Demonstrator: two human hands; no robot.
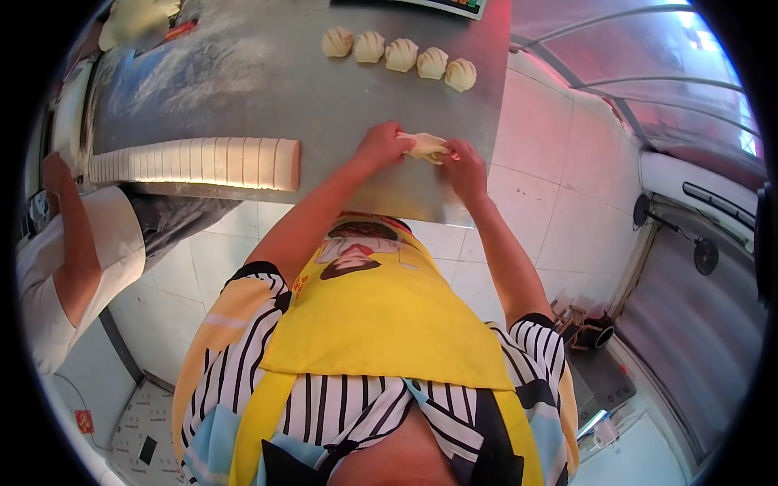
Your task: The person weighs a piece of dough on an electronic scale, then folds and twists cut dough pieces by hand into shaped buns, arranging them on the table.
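A piece of dough (425,147) is stretched between my two hands, above the front right part of the metal table. My left hand (384,146) pinches its left end, and my right hand (465,168) grips the other end with fingers closed. Slight twists or folds show in the dough. Farther back on the table, several shaped dough buns (401,55) with ridged tops sit in a slanting row. To the left lies a long dough roll (203,162), cut crosswise into many slices that still stand side by side.
The metal table (267,97) bears a dusting of flour at its back left. A scale (454,6) stands at the far edge. At the left, a co-worker in a white shirt (97,243) has a hand near the table. White floor tiles (543,186) lie beyond the right edge.
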